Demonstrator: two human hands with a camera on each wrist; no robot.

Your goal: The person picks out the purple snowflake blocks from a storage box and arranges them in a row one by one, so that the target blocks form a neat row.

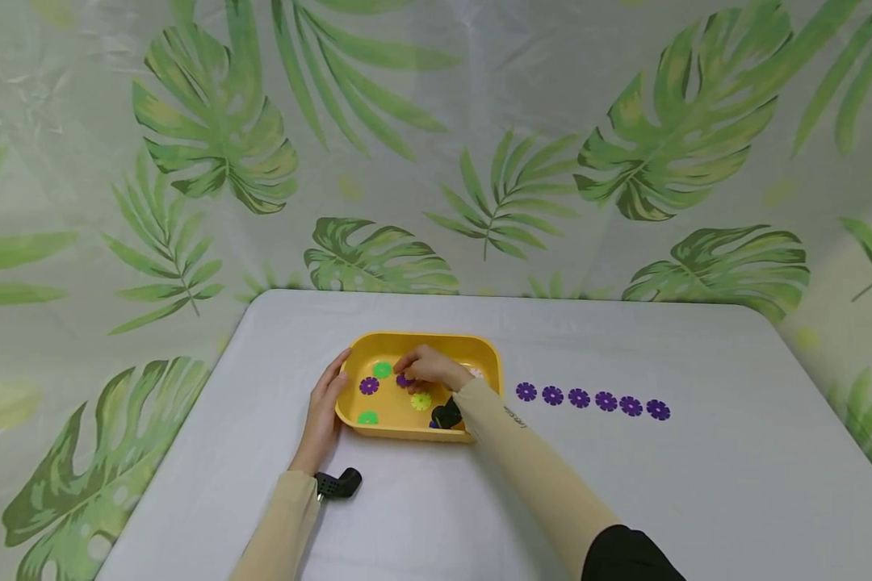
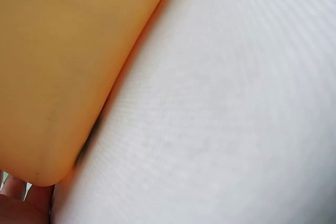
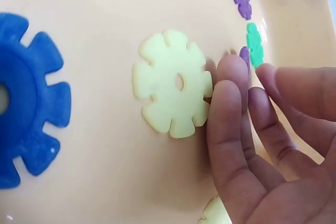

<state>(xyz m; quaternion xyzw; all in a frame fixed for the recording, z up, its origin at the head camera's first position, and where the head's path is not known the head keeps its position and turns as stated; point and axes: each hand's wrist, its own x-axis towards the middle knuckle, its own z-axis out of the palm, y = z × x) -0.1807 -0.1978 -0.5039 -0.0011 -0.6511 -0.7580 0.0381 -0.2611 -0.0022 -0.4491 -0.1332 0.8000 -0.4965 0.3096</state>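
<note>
My left grip (image 1: pixel 324 409) holds the yellow tray (image 1: pixel 407 434). Inside it, my right grip (image 1: pixel 433 368) is at a purple flower (image 1: pixel 402 380); I can't tell if it's pinching it. I think this is the picking-out part. Next I'd need a good pinch, then a lift toward the purple row (image 1: pixel 576 396) on the tabletop (image 1: pixel 698 484), right of that grip.

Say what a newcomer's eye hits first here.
Probably the yellow tray, bright against the white table, with the right hand inside it. Next, the row of six purple discs on the table to the tray's right. In the right wrist view, a large blue disc fills the left edge.
</note>
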